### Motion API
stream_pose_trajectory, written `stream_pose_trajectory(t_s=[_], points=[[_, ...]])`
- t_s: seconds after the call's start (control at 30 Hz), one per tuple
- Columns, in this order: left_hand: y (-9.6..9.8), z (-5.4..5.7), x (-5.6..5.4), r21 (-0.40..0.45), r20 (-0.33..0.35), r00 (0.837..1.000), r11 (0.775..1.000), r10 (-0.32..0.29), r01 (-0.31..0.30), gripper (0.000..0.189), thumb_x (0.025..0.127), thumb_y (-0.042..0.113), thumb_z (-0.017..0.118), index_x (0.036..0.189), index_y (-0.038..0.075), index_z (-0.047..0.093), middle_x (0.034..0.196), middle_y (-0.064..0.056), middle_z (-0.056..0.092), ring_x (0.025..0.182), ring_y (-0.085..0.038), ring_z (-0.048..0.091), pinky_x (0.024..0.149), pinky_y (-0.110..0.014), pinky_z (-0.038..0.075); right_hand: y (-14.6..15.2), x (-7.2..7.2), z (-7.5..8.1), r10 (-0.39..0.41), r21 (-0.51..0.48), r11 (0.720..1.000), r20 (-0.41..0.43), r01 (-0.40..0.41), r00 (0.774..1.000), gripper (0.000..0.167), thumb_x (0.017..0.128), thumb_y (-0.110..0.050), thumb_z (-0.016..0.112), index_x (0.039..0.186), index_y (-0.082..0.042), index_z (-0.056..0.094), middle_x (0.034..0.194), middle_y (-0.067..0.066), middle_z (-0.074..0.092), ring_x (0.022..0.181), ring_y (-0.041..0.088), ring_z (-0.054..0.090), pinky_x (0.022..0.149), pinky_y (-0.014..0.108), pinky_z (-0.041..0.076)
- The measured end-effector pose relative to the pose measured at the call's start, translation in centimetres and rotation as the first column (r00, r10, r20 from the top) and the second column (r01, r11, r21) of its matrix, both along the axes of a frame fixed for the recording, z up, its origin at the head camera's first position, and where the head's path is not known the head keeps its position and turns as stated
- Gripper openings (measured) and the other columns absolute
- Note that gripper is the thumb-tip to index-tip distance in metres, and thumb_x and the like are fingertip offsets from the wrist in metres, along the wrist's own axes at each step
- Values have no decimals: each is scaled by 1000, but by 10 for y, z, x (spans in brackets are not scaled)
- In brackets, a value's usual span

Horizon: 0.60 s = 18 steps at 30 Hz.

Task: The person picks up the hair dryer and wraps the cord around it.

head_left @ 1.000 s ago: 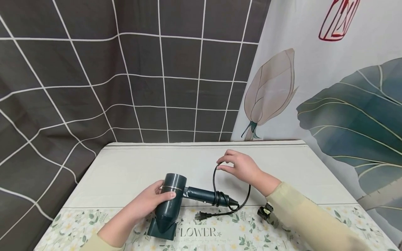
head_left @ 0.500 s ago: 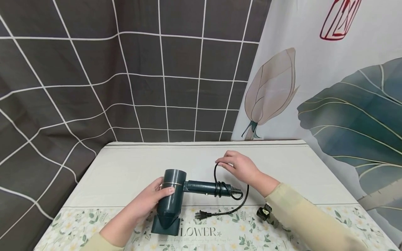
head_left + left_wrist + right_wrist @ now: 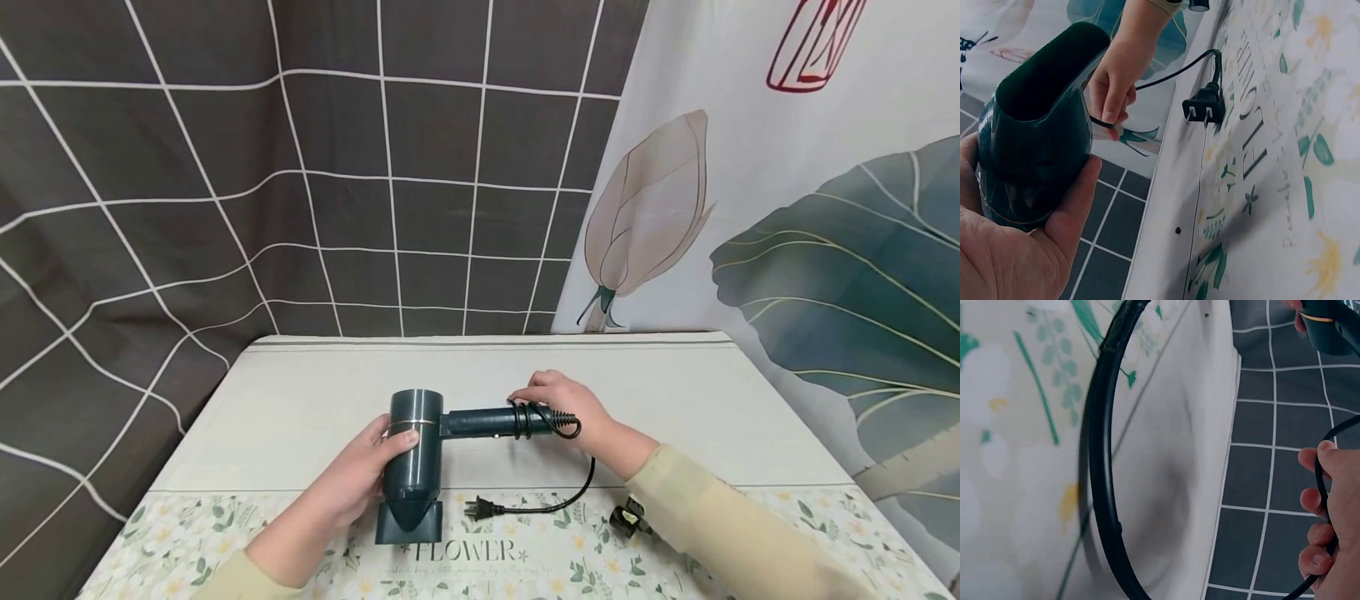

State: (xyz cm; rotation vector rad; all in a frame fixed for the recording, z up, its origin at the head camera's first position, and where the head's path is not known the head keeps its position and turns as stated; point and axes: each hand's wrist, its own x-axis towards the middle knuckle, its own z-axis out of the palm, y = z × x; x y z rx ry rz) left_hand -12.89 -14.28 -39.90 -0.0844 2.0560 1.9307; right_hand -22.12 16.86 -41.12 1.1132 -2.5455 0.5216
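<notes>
Hair dryer (image 3: 414, 467) in the person's left grip (image 3: 358, 477), apparently held up over the near half of the bench (image 3: 315, 383). On my head feed, with its barrel as the dial's centre, the nozzle (image 3: 408, 525) aims at six o'clock and the handle (image 3: 468, 423) at three. I see the left grip clamped around the barrel from nine o'clock, thumb across the near side. Toward three o'clock, the right grip (image 3: 588, 411) is just behind the handle's end; my right wrist feed shows it clamped on the cord (image 3: 1320, 475), thumb and curled fingers about it.

I judge this to be cord winding, partly done: a few turns sit around the handle's outer part, and I can't tell how tight they are. The free length is not yet wound, curving down to the plug (image 3: 483, 508), which lies on the bench at four o'clock, prongs facing nine. Wrapping that tail and securing the plug seem left
</notes>
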Motion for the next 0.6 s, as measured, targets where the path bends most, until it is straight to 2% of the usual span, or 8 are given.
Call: stream_pose_trajectory(t_s=[0.03,0.17,0.27,0.4,0.47,0.53,0.6], points=[[1,0,0,5,-2,1000,1000,1,-1,74,94,42,64,151,11,29,120,-18,63,101,-26,65,88,-41,49,0,1,-1,-2,12,1000,-8,2,1000,20,88,-13,72,106,-15,77,85,-5,58,78,13,51,67,31,48],[5,1,-2,18,-7,1000,1000,25,-24,76,93,43,65,152,10,29,119,-18,64,99,-26,67,85,-39,51,0,7,-3,-77,-23,997,57,79,995,17,80,-6,78,93,-14,70,83,-3,58,76,13,53,67,34,50],[9,2,-4,22,-9,999,999,46,-46,79,92,44,66,152,10,28,120,-18,63,99,-27,67,86,-40,51,-1,13,-7,-128,-63,989,55,131,990,24,80,-5,80,92,-13,61,84,-1,58,74,14,58,67,37,52],[11,2,-6,24,-18,998,998,55,-54,81,92,46,66,152,9,27,119,-18,64,99,-27,67,85,-40,52,-4,15,-12,-78,-47,996,-93,74,993,25,83,-15,81,104,-9,69,92,3,66,86,21,67,77,40,55],[12,2,-6,27,-22,998,998,55,-54,80,92,46,65,152,8,27,119,-19,63,99,-27,67,84,-40,52,-6,15,-14,-43,-12,999,-143,42,989,23,84,-19,80,105,-9,75,98,5,70,94,23,68,82,41,54],[12,2,-7,29,-25,998,998,60,-59,79,93,45,64,152,7,27,120,-20,63,99,-27,67,83,-40,52,-7,16,-13,-29,23,999,-152,33,988,20,87,-23,78,105,-15,79,103,3,73,100,23,68,86,42,53],[12,3,-7,37,-26,997,997,70,-69,79,93,44,64,151,6,28,121,-21,62,99,-28,67,83,-41,52,-7,18,-13,-36,60,997,-141,45,989,17,89,-25,74,105,-19,79,104,1,74,98,22,69,81,42,54]])
